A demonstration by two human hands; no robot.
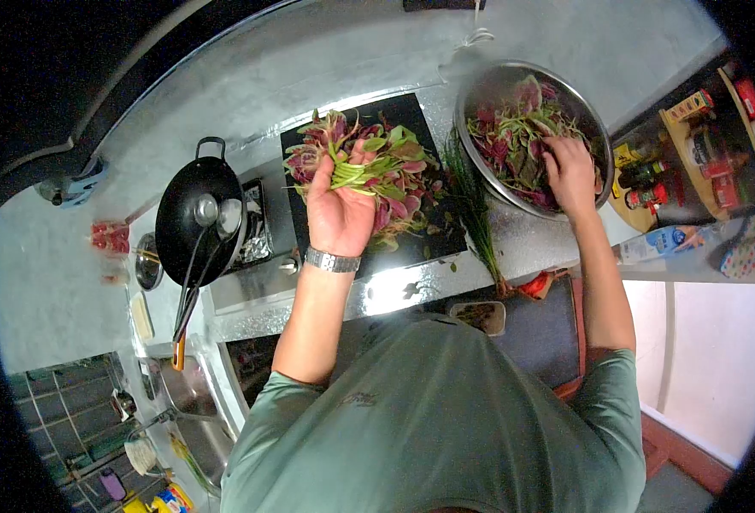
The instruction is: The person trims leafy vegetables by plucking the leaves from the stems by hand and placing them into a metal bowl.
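My left hand [341,214], palm up with a metal watch at the wrist, holds a bunch of green stems [356,175]. Around it, red and green leafy vegetables [399,209] are piled on a black board [411,111]. On the right, my right hand [570,171] reaches into a large steel bowl [601,128] of the same leaves [514,137]. Its fingers are bent down among the leaves, and what they hold, if anything, is hidden. Between board and bowl lies a bundle of long thin green stalks [471,201].
A black wok [176,205] with two ladles [206,209] stands on the left by the stove. Lower left is a sink [189,393]. Shelves with jars [646,197] stand at the right. A small container [480,317] sits below the counter edge.
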